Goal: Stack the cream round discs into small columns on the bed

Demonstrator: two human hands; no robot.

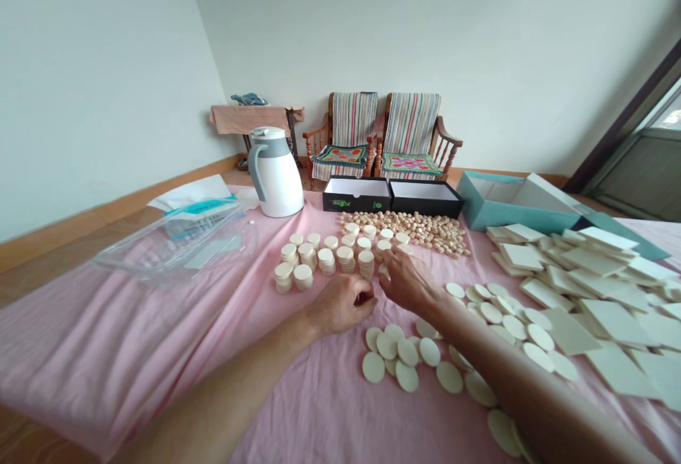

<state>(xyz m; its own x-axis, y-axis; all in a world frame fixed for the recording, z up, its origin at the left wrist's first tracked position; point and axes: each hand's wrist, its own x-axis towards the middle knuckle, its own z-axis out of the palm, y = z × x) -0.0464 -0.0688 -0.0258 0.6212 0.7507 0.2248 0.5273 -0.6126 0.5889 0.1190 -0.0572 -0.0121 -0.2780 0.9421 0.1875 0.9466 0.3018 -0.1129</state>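
My left hand (343,302) rests on the pink cloth (133,336) with its fingers curled in; what they hold, if anything, is hidden. My right hand (407,281) reaches forward, knuckles up, fingertips at the nearest stacks of cream round discs (324,257). Whether it grips a disc I cannot see. Loose flat discs (407,354) lie scattered just below both hands and off to the right. Behind the stacks sits a heap of small wooden beads (420,226).
Cream square tiles (596,286) are piled at the right. Two open black boxes (391,196) and a teal box (511,205) stand at the back. A white jug (277,173) and a clear plastic bag (175,240) sit at the left. Two wooden chairs (383,139) stand against the wall.
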